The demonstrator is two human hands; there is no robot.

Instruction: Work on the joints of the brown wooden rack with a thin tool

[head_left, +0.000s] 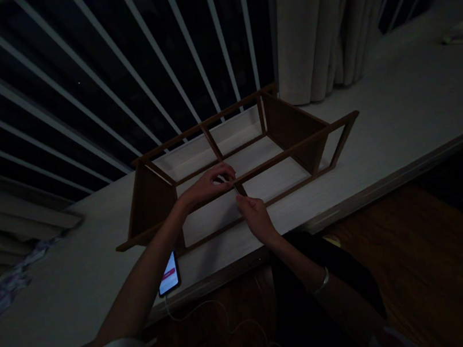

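Note:
A brown wooden shelf frame (282, 161) lies on its side on a pale window ledge, with solid panels at both ends. My left hand (209, 184) reaches over its near upper rail, thumb and fingers closed together at the joint with the middle crosspiece. What sits between those fingertips is too small and dark to make out. Just below the joint, my right hand (256, 216) is closed in a pinch around a thin, light rod-like tool (236, 190). The tool's upper end meets the joint beside my left fingertips; its exact kind is unclear.
A lit phone (169, 275) lies by the ledge's front edge, its white cable (207, 302) hanging down. Behind the frame are window bars (155, 51) and a curtain (305, 29). Crumpled cloth (3, 291) rests at left. Below the ledge is a wooden floor (408, 251). The light is dim.

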